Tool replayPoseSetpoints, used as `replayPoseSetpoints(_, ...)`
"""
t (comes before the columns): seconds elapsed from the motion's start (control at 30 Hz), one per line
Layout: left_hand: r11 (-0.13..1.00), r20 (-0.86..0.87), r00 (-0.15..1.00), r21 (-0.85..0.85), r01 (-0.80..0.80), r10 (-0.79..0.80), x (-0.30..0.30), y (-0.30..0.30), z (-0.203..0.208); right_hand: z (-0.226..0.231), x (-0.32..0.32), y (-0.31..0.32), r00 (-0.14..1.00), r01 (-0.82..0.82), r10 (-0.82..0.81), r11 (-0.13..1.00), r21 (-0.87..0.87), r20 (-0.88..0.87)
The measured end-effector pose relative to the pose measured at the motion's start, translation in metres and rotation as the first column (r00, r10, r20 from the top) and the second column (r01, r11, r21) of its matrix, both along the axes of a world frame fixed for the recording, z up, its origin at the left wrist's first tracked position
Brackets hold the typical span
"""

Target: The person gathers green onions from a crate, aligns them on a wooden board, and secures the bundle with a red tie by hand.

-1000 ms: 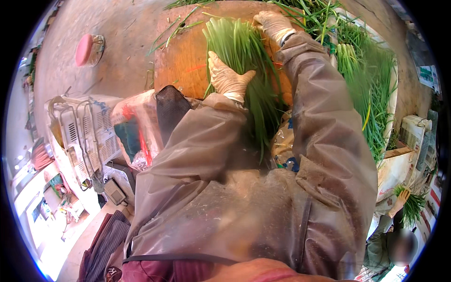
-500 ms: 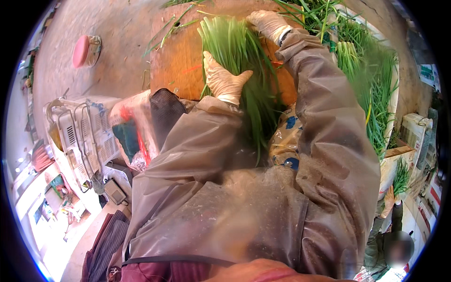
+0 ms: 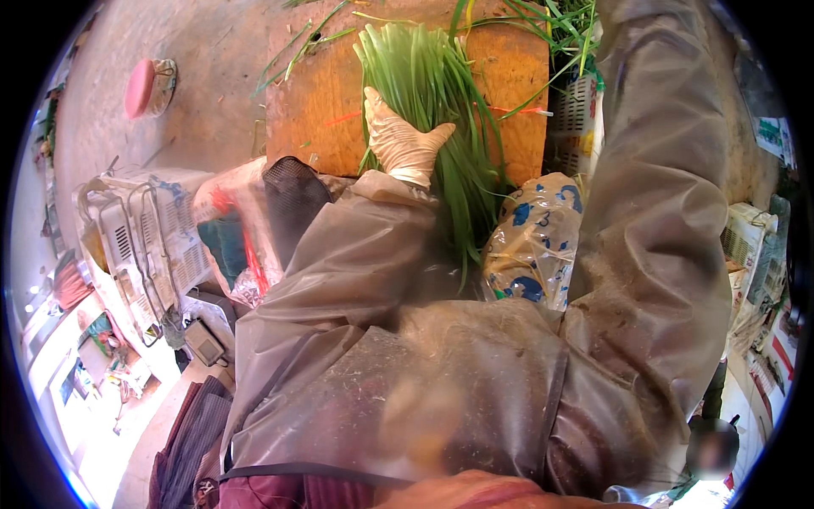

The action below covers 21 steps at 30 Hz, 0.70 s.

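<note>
A thick bundle of garlic chives (image 3: 424,72) lies across an orange-brown wooden board (image 3: 517,76), pale ends away from me and leaves trailing toward my lap. My left hand (image 3: 403,140), in a pale glove, is closed round the bundle, with fingers along its left side and thumb to the right. Under the bundle runs a thin red tie (image 3: 521,110), its ends showing on both sides. My right arm stretches up past the top right edge, so the right hand is out of sight.
Loose green stalks (image 3: 309,51) lie around the board's far side. A white plastic crate (image 3: 572,119) stands beside the board. A clear bag with blue marks (image 3: 534,237) is near my lap. Left are a pink-topped stool (image 3: 140,87) and a white crate (image 3: 144,246).
My right hand has left the bundle's far right side and gone out past the top right. My left hand has stayed on the chives.
</note>
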State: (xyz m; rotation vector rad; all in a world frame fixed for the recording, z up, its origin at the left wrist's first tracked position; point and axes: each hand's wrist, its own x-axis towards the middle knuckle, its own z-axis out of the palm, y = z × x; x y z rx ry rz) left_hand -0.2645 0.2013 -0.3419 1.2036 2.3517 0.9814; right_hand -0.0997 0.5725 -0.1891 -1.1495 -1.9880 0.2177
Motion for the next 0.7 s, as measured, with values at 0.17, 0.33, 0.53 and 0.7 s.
replayPoseSetpoints(0.17,1.000,-0.007,1.000,-0.020,-0.010,0.010,-0.001,-0.001,0.002,-0.079,0.026,-0.050,0.988,-0.116,0.152,0.806,-0.580,0.014)
replayPoseSetpoints(0.33,1.000,-0.011,1.000,-0.015,0.013,-0.013,0.000,0.007,0.001,-0.149,-0.010,-0.143,0.867,0.104,0.291,0.689,-0.717,0.405)
replayPoseSetpoints(0.53,1.000,0.021,1.000,-0.018,0.000,0.000,-0.002,0.004,0.002,-0.179,-0.067,-0.164,0.813,0.388,0.181,0.541,-0.746,0.554)
replayPoseSetpoints(0.7,1.000,0.006,1.000,-0.013,-0.004,0.004,-0.002,-0.001,0.002,-0.182,-0.049,-0.165,0.969,0.193,0.098,0.283,-0.939,0.228)
